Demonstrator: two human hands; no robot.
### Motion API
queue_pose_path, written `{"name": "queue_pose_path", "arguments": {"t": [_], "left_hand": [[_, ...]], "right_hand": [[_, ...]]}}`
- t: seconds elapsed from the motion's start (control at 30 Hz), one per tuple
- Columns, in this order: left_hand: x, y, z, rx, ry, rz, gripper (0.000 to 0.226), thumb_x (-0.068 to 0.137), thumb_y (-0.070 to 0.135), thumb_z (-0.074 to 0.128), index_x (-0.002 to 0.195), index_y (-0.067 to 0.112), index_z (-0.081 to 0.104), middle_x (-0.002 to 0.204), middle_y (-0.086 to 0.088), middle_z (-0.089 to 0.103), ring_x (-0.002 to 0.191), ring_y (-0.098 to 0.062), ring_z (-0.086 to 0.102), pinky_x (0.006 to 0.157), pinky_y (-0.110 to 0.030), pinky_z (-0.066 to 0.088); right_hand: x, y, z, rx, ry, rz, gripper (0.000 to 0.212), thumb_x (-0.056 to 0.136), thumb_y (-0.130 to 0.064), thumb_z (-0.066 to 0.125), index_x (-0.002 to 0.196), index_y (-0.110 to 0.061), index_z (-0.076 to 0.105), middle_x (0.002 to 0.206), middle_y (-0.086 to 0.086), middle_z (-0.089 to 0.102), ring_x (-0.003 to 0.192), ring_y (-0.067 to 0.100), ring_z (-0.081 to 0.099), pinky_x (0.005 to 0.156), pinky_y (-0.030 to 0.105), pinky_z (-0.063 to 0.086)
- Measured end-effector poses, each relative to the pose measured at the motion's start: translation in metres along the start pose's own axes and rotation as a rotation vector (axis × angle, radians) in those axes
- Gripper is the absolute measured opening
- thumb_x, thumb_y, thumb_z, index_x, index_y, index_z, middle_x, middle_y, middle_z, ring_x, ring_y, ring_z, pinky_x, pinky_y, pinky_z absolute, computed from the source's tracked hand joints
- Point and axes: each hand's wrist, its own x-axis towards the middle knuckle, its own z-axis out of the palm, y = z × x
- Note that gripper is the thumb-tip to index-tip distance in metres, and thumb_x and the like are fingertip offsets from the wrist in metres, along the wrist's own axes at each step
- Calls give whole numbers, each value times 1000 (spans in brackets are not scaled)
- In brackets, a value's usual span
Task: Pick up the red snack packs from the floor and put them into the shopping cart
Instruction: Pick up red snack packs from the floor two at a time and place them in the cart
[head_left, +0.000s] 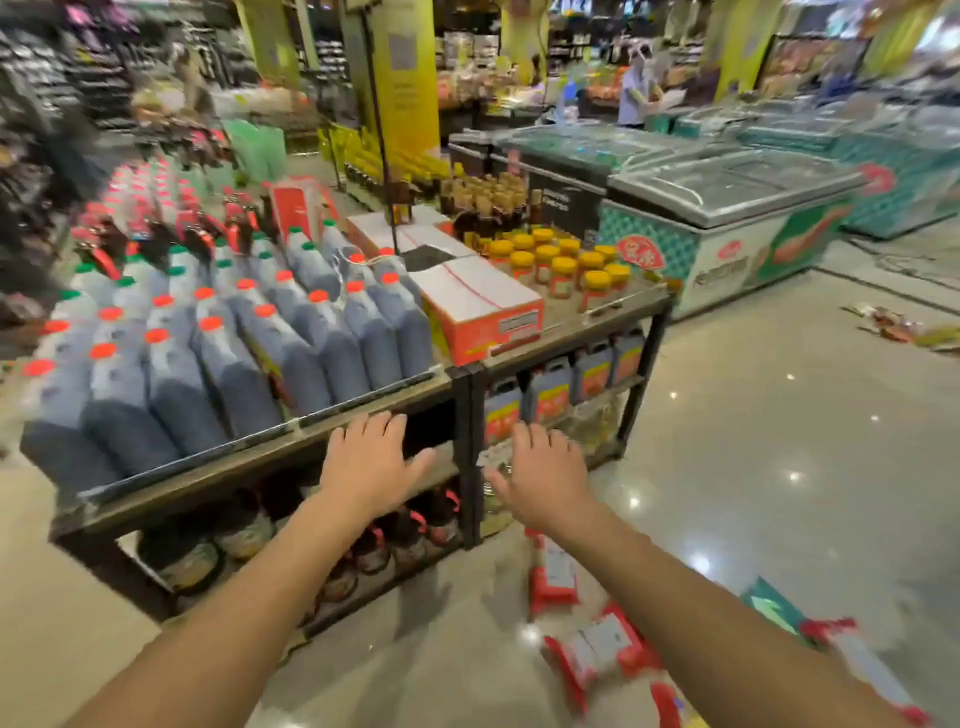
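Several red snack packs lie on the glossy floor at the lower right: one (553, 577) by the shelf's foot, one (597, 647) below it, one (867, 670) at the far right. My left hand (371, 465) and my right hand (545, 480) are stretched forward above the floor, fingers spread, holding nothing, in front of the display shelf. My right forearm crosses over part of the packs. No shopping cart is in view.
A low black display shelf (457, 374) with dark jugs, orange boxes and yellow-lidded jars stands just ahead. Chest freezers (727, 223) sit at the back right. More scattered packets (898, 327) lie on the floor at the far right. A person stands far behind the freezers.
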Motion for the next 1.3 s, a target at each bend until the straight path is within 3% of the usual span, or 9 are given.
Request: {"name": "queue_pose_path", "arguments": {"t": [0.1,0.3,0.47,0.63,0.73,0.9,1.03,1.2,1.3], "left_hand": [[33,83,10,-3,-44,140,78,104,70,36,164,20,38,170,-4,39,158,-30,33,126,-48,31],[103,203,40,36,-99,383,74,104,70,37,159,20,44,163,-3,48,151,-29,42,120,-46,38],[152,267,77,23,-136,519,72,103,67,41,158,20,45,162,-6,48,150,-30,42,122,-46,33],[220,305,128,33,-196,646,73,101,69,40,154,18,48,149,-10,58,139,-34,52,113,-50,45],[259,319,160,30,-249,705,75,102,68,41,157,16,44,156,-11,53,146,-35,46,117,-51,40],[302,338,224,32,-318,755,73,103,65,42,157,17,45,160,-10,50,149,-33,42,122,-51,32],[322,351,297,32,-372,767,81,96,69,25,152,16,49,153,-10,56,144,-33,46,118,-52,36],[331,363,421,54,-409,775,72,104,62,44,158,14,44,162,-11,48,150,-33,42,124,-52,30],[334,363,518,65,-430,792,75,103,60,47,160,12,41,165,-13,44,154,-36,37,125,-55,26]], "right_hand": [[-9,83,-3,13,-19,151,76,103,-66,45,156,-12,36,154,13,48,139,37,47,112,50,40],[-22,202,10,25,-47,430,76,102,-64,47,156,-12,36,153,14,48,138,39,47,111,49,38],[-16,251,38,4,-84,585,73,103,-63,46,153,-9,41,149,15,52,132,38,51,109,50,41],[24,278,81,-41,-142,674,75,104,-67,38,149,-8,43,146,15,55,131,38,54,109,51,43],[53,289,107,6,-161,729,71,105,-64,38,150,-10,42,145,14,54,131,38,52,107,51,43],[94,305,173,81,-205,798,77,102,-62,47,155,-7,41,148,16,54,132,39,52,108,53,43],[110,319,242,135,-258,864,81,105,-62,45,162,-6,32,160,17,43,145,38,42,119,51,33],[110,340,363,221,-304,938,82,106,-63,40,165,-8,26,168,15,34,153,36,32,126,49,23],[99,346,459,259,-344,974,85,104,-65,40,164,-7,29,168,16,36,153,37,35,126,50,27]]}}
